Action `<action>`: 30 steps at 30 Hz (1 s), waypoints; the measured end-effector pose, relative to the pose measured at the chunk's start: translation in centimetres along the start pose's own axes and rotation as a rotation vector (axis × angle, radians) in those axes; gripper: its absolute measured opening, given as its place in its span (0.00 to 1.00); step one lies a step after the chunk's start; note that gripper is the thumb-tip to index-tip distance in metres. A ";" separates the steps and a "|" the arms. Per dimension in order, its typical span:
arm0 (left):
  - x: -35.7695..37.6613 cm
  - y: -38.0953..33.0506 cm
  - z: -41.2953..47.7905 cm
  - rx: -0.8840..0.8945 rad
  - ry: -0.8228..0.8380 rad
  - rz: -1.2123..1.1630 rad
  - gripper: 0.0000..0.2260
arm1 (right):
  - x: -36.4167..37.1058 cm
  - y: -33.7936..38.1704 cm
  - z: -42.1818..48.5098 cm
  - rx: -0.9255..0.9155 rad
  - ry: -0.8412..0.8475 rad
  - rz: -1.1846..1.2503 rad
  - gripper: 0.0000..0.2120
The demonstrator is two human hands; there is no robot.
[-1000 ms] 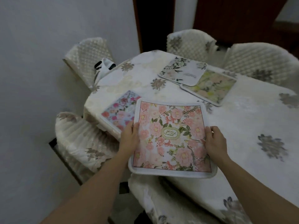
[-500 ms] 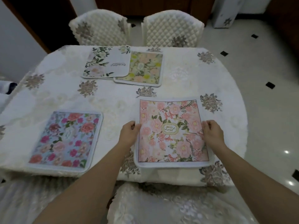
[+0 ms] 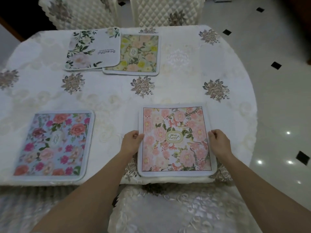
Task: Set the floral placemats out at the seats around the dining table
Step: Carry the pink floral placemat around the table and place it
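Both hands are on the same mat from where I watch, through the single head view. I see the left hand pinching the left edge of the pink placemat, thumb on top and the fingers curled at the border. I see the right hand gripping the right edge of that mat the same way, knuckles up and fingers closed over the white border. The pink placemat lies flat on the table, at the near edge just in front of me, its lower border right at the lip of the tablecloth. It has an oval label in its middle.

To its left, well apart and also at the near edge, I see the blue placemat with red and magenta roses, lying flat, nobody touching it.

Across the table, near the far edge, two more mats lie side by side. The white placemat, printed with green leaves and the word "Beautiful" upside down to me, sits tilted and overlaps the left border of the yellow placemat.

Behind those two mats stand two quilted chairs, pushed close to the table. Below my forearms I make out the cover of a near chair. Off to the right is pale tiled floor with small black diamonds.
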State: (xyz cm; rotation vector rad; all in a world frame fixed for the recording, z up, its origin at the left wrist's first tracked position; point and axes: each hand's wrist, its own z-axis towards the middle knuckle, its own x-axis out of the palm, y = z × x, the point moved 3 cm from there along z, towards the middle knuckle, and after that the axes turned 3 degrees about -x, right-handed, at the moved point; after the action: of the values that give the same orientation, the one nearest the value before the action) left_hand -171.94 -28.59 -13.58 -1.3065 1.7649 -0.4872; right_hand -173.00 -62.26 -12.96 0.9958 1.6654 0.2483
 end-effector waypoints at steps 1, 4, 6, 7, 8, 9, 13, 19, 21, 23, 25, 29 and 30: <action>0.0 0.0 0.1 0.001 -0.006 -0.010 0.09 | 0.1 -0.2 0.0 0.004 -0.001 -0.004 0.14; 0.0 0.0 0.2 0.009 -0.032 -0.004 0.08 | 0.1 -0.5 0.0 0.006 0.002 -0.018 0.14; 0.2 -0.1 0.1 0.011 -0.031 0.003 0.07 | 0.0 -0.6 0.0 0.000 -0.003 -0.030 0.13; 0.4 -0.1 0.2 0.014 -0.032 0.001 0.06 | -0.1 -0.7 0.0 -0.002 -0.002 -0.037 0.13; 0.5 -0.1 0.2 0.016 -0.038 0.009 0.06 | -0.1 -0.8 -0.1 -0.002 0.002 -0.041 0.12; 0.6 0.0 0.3 0.019 -0.045 0.020 0.07 | -0.2 -0.9 -0.1 0.001 0.006 -0.041 0.12; 0.6 0.4 0.1 -0.003 -0.069 0.061 0.10 | -0.2 -1.0 -0.2 0.010 0.009 -0.031 0.12; 0.1 0.5 0.0 -0.010 -0.074 0.094 0.09 | 0.2 -1.0 -0.4 -0.001 0.009 -0.016 0.12; -0.1 0.3 -0.3 -0.010 -0.078 0.091 0.09 | 0.1 -1.0 -0.3 -0.007 0.011 -0.032 0.12; -0.4 0.2 -0.5 -0.003 -0.096 0.117 0.12 | -0.1 -1.0 -0.4 -0.011 -0.009 -0.076 0.12; -0.6 -0.1 -0.8 0.066 -0.138 0.217 0.15 | -0.4 -0.7 -0.7 -0.076 -0.123 -0.202 0.10; 1.1 -1.5 -1.5 0.395 -0.180 0.826 0.20 | 1.7 1.3 -1.7 -0.432 -0.228 -0.435 0.10; 2.1 -1.7 -1.7 0.476 -0.166 0.941 0.22 | 2.7 2.0 -2.1 -0.499 -0.196 -0.459 0.12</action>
State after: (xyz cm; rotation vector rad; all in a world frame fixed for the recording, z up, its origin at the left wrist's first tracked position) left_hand -172.54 -31.46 -12.27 -0.1176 1.7514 -0.2145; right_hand -173.97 -58.40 -12.87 0.2455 1.5002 0.2325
